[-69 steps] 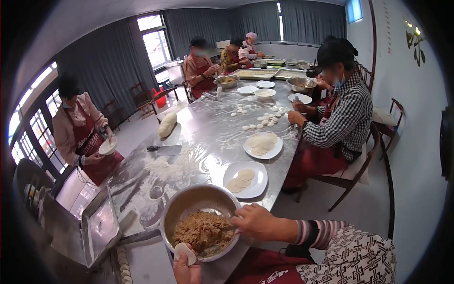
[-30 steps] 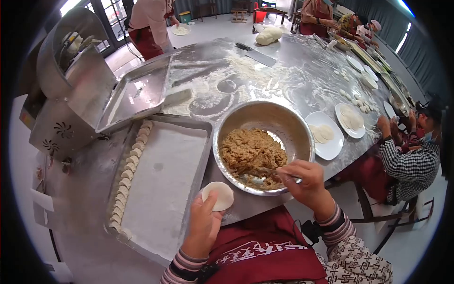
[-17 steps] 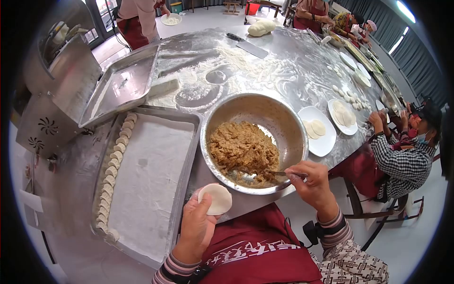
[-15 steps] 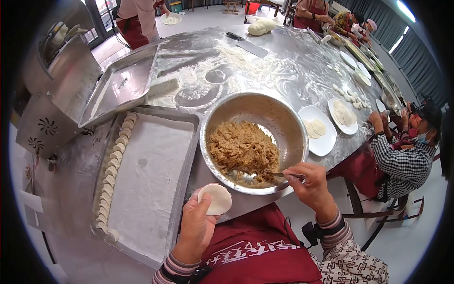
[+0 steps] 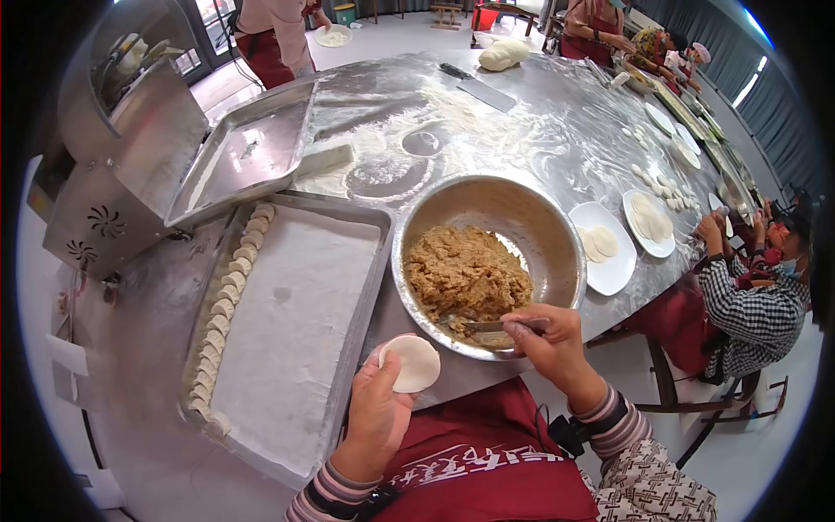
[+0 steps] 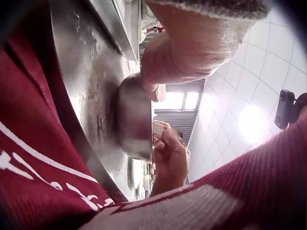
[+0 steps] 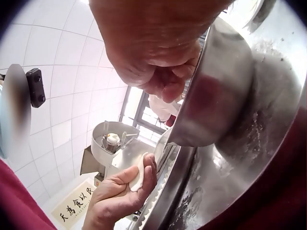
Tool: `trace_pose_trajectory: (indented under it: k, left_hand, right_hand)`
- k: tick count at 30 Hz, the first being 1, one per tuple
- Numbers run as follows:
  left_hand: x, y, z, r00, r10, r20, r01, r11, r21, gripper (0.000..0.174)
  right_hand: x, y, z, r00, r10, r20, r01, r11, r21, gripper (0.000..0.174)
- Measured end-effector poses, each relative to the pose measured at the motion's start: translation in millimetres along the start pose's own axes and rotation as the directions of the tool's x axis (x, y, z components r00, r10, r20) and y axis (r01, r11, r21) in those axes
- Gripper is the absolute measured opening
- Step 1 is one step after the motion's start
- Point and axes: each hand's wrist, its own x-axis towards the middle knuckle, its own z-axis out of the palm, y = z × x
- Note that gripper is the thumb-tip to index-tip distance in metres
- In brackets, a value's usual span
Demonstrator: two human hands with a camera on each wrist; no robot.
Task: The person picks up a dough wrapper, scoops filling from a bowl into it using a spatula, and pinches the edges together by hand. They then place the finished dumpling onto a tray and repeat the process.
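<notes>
In the head view my left hand (image 5: 378,418) holds a round dough wrapper (image 5: 414,364) just outside the front rim of the steel bowl (image 5: 557,235), thumb on top of it. The right wrist view shows this wrapper (image 7: 138,176) bent a little in the palm, my fingers beneath it. My right hand (image 5: 557,346) grips the handle of a flat metal spatula (image 5: 485,327) over the bowl's near right rim. The spatula's tip reaches into the brown minced filling (image 5: 470,270), by its lower edge. In the left wrist view the bowl (image 6: 136,120) hides the filling.
Left of the bowl lies a lined tray (image 5: 287,348) with a row of folded dumplings (image 5: 223,309). A second metal tray (image 5: 248,152) and a machine (image 5: 122,191) stand behind it. Plates of wrappers (image 5: 613,270) lie right. A cleaver (image 5: 487,94) lies farther back. A person in checks (image 5: 748,304) sits right.
The head view has tilted from the room down to the work. My right hand has brought the spatula farther left and into the filling. My left hand keeps holding the wrapper beside the bowl.
</notes>
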Motion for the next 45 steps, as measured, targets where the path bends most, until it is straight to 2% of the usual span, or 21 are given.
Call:
trace_pose_trajectory:
  k: [2,7,11,13,16,21,26,30,32,33,35,36,38,39,40,41,42,45]
  left_hand:
    - [1.3,0.8,-3.5,1.000,0.019,-0.006,-0.019,1.000,-0.008,0.032]
    - [0.5,12.3,-1.8,0.999,0.048,-0.013,-0.048,0.999,0.020,0.031]
    - [0.5,13.6,-3.0,0.997,0.055,-0.047,-0.055,0.998,0.006,0.031]
    - [2.3,11.5,-3.8,0.997,0.060,-0.046,-0.060,0.998,-0.007,0.030]
    - [4.2,7.3,-4.0,0.998,0.054,-0.026,-0.054,0.998,-0.018,0.031]
    - [2.4,8.5,-3.5,0.999,0.042,-0.027,-0.043,0.999,-0.018,0.031]
    - [2.7,9.2,-2.4,0.999,0.041,-0.030,-0.041,0.999,-0.012,0.033]
    - [2.1,11.4,-1.2,0.998,0.054,-0.041,-0.054,0.999,-0.004,0.034]
    - [3.8,13.5,-2.1,0.997,0.069,-0.035,-0.070,0.998,-0.006,0.034]
    - [5.1,14.9,-2.3,0.996,0.079,-0.027,-0.080,0.997,-0.004,0.034]
    - [7.5,19.1,-0.4,0.995,0.098,-0.027,-0.097,0.995,0.008,0.034]
    - [9.1,21.7,1.0,0.994,0.107,-0.026,-0.107,0.994,0.023,0.034]
    - [13.9,25.9,6.2,0.994,0.111,-0.005,-0.111,0.993,0.029,0.035]
    - [17.0,27.1,9.6,0.994,0.109,0.016,-0.109,0.993,0.032,0.037]
    - [20.6,27.5,13.0,0.993,0.119,0.017,-0.120,0.992,0.029,0.037]
    - [24.4,26.6,16.7,0.995,0.082,0.058,-0.080,0.996,-0.028,0.039]
    - [28.4,24.8,20.7,0.994,0.046,0.101,-0.038,0.996,-0.085,0.041]
    - [38.1,18.2,38.2,0.994,0.011,0.107,0.004,0.990,-0.144,0.049]
  right_hand:
    - [8.7,1.5,4.2,0.984,0.178,-0.004,-0.172,0.956,0.239,0.010]
    - [29.5,6.7,-6.4,0.960,0.281,0.000,-0.248,0.845,0.475,0.012]
    - [27.4,4.2,-10.2,0.973,0.207,-0.105,-0.159,0.925,0.346,0.012]
    - [23.9,17.8,-3.3,0.989,0.127,-0.071,-0.105,0.960,0.260,0.012]
    - [20.6,22.0,6.9,0.994,0.105,-0.014,-0.102,0.981,0.166,0.012]
    - [15.5,9.1,9.4,0.994,0.109,0.028,-0.113,0.978,0.173,0.013]
    - [15.7,3.0,11.7,0.985,0.174,0.009,-0.168,0.934,0.314,0.013]
    - [22.7,-3.3,8.0,0.982,0.188,0.018,-0.184,0.930,0.319,0.014]
    - [28.6,-1.9,5.9,0.970,0.240,0.028,-0.228,0.872,0.432,0.014]
    - [31.3,-0.2,5.2,0.972,0.233,0.031,-0.223,0.873,0.433,0.014]
    - [36.9,4.4,3.7,0.937,0.345,0.060,-0.319,0.771,0.551,0.015]
    - [39.9,6.6,2.1,0.939,0.338,0.062,-0.314,0.771,0.553,0.015]
    - [45.7,9.0,-3.1,0.902,0.403,0.159,-0.395,0.614,0.683,0.016]
    - [47.1,8.8,-6.0,0.905,0.394,0.160,-0.389,0.618,0.683,0.016]
    - [47.7,8.2,-8.7,0.903,0.396,0.164,-0.382,0.570,0.727,0.017]
    - [47.5,7.0,-10.0,0.901,0.400,0.171,-0.376,0.521,0.766,0.018]
    - [45.5,2.5,-10.2,0.903,0.392,0.176,-0.377,0.525,0.763,0.018]
    - [25.7,-18.9,-5.6,0.967,0.249,-0.047,-0.143,0.689,0.711,0.016]
